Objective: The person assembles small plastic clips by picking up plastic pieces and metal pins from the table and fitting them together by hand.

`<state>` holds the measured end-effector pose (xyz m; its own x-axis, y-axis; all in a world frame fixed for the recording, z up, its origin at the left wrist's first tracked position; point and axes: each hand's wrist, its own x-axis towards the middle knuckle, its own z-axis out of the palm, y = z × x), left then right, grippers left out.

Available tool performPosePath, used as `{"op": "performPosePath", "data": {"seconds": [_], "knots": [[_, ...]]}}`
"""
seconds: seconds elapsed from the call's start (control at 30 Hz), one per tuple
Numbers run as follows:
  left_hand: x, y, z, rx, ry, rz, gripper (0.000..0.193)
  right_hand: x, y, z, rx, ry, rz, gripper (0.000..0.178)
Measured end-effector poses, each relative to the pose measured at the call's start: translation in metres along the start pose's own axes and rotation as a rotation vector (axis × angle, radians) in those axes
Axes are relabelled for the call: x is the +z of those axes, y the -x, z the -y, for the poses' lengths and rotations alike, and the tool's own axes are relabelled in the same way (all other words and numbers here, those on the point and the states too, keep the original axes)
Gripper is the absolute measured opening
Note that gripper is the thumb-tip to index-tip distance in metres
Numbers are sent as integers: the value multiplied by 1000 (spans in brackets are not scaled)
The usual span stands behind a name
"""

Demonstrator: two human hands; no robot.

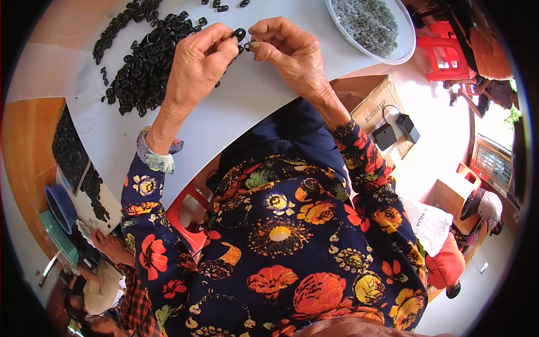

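Observation:
Over the white table (219, 112), my left hand (202, 62) pinches a small black plastic part with a round hole (240, 34) between thumb and fingers. Close to it, my right hand (292, 53) is closed in a pinch, thumb against fingers. Something tiny and dark sits at its fingertips, too small to name. Under and left of my left hand spreads a heap of similar black plastic parts (146, 70). Beyond my right hand stands a round translucent tub (412, 39) of small silvery-grey metal pieces (365, 25).
A few loose black parts (223, 8) lie at the table's far side. Below the table's right edge is an opened cardboard box (373, 106) with black adapters (385, 136). Blue (60, 208) and green baskets (59, 238) stand left, near another person's hand (112, 247). Red stools (443, 59) stand right.

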<state>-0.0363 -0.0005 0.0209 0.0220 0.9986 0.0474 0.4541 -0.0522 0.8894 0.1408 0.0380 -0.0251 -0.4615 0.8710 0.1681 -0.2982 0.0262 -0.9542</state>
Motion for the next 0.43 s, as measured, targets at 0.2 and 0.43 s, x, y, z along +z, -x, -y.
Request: {"op": "performPosePath", "data": {"seconds": [0.2,0.43], "knots": [[4,-3,8,414,-288,-29,7,-2,1,-2,-76,-83,-79,17],[5,6,2,277,-107,-12,13,-3,-1,0,-43,-60,-20,15]]}}
